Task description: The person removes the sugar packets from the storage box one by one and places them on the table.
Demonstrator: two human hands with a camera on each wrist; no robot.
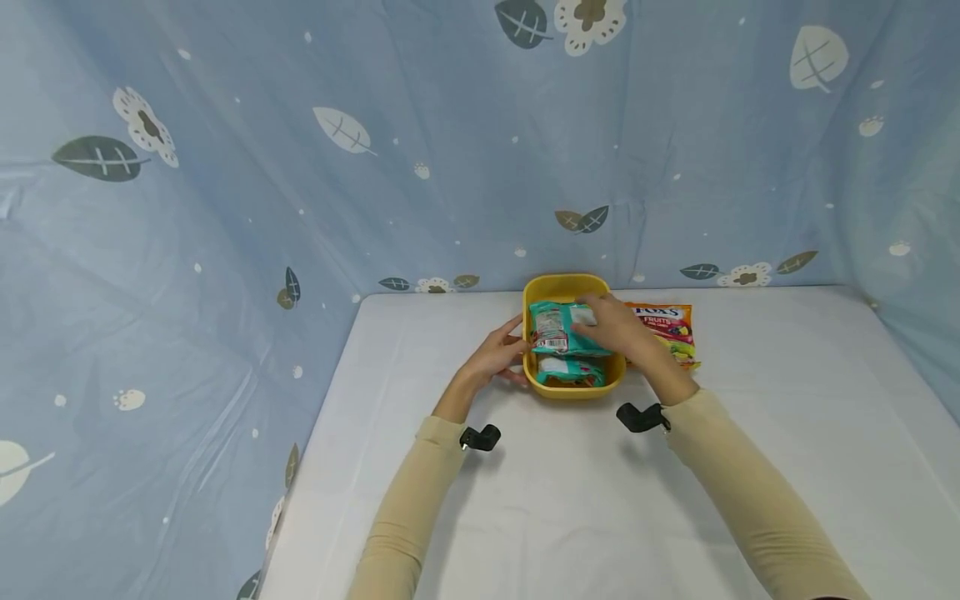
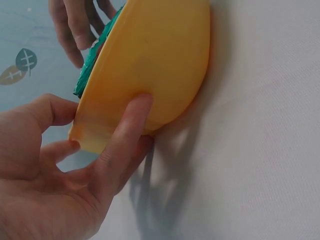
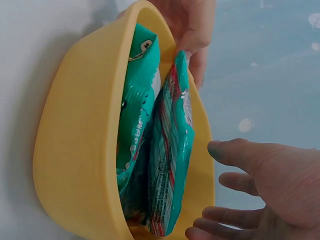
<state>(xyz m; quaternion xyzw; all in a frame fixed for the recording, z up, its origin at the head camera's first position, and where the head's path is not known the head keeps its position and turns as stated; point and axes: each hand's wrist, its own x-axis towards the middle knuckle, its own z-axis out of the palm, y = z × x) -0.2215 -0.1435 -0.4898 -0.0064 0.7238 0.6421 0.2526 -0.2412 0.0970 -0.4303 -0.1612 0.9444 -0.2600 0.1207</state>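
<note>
A yellow plastic bin (image 1: 568, 392) stands on the table, holding two turquoise candy-type packets. One turquoise packet (image 1: 553, 329) leans tilted in the middle of the bin, and the other turquoise packet (image 1: 572, 371) stands nearer the front wall. My left hand (image 1: 495, 352) grips the bin's left side, thumb at the rim and fingers against the outer wall (image 2: 165, 60). Over the bin's right rim, my right hand (image 1: 618, 325) has its fingers spread, close beside the tilted packet (image 3: 172, 145). In the right wrist view these fingers (image 3: 235, 152) hold nothing.
An orange and red bag (image 1: 667, 321) printed "FOX'S FRUITS" lies right of the bin, partly covered by the right hand. White cloth (image 1: 555, 500) covers the table. A blue patterned curtain (image 1: 450, 167) rises behind the bin and along the sides.
</note>
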